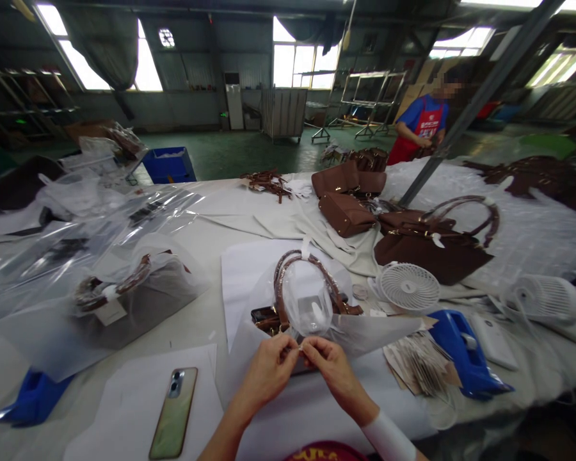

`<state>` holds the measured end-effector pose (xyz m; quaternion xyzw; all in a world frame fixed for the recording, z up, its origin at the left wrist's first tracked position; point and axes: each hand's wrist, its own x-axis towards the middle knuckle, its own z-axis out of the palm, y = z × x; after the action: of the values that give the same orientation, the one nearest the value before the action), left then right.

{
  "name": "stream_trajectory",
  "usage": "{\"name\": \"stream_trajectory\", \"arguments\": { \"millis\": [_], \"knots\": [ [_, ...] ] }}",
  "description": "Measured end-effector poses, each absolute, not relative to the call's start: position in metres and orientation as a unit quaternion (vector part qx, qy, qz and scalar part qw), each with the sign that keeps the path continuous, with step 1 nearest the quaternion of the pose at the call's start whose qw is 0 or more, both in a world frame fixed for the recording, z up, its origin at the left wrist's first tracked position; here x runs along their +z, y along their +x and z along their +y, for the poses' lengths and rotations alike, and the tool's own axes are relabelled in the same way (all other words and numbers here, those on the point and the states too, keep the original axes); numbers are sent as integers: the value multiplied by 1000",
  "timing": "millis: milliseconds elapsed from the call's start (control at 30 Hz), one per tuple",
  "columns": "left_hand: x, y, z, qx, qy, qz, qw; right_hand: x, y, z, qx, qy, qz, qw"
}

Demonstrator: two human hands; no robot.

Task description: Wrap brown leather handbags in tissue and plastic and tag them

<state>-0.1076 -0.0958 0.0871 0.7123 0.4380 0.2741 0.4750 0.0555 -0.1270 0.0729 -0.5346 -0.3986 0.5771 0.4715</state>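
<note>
My left hand [269, 370] and my right hand [335, 371] meet just in front of a brown handbag, thumbs and fingers pinched together. Between the fingertips is something small and pale that I cannot make out. The handbag [279, 291] stands upright, partly inside a translucent plastic bag [365, 333]. Clear film wraps its raised handles, and a white strip [306, 246] sits at their top. My hands hide part of the bag's near side.
Left lies another bagged handbag [139, 314] with a white tag; a phone [173, 413] rests on paper in front. Blue tape dispensers [468, 355] flank the work, with a stack of tags [420, 362], a white fan [409, 286] and more brown handbags [432, 246] right. A person [422, 121] stands behind.
</note>
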Motion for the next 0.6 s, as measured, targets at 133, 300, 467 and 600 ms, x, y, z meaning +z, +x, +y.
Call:
{"name": "stream_trajectory", "arguments": {
  "millis": [133,300,467,600],
  "knots": [
    [88,-110,-95,271,719,431,473,72,55,-126,555,-550,-425,457],
    [91,-112,-95,271,732,417,465,73,56,-125,559,-545,-429,454],
    [92,-113,-95,259,750,423,437,69,56,-127,531,-554,-459,449],
    [96,-113,-93,261,727,425,472,68,58,-128,489,-563,-489,453]
  ]
}}
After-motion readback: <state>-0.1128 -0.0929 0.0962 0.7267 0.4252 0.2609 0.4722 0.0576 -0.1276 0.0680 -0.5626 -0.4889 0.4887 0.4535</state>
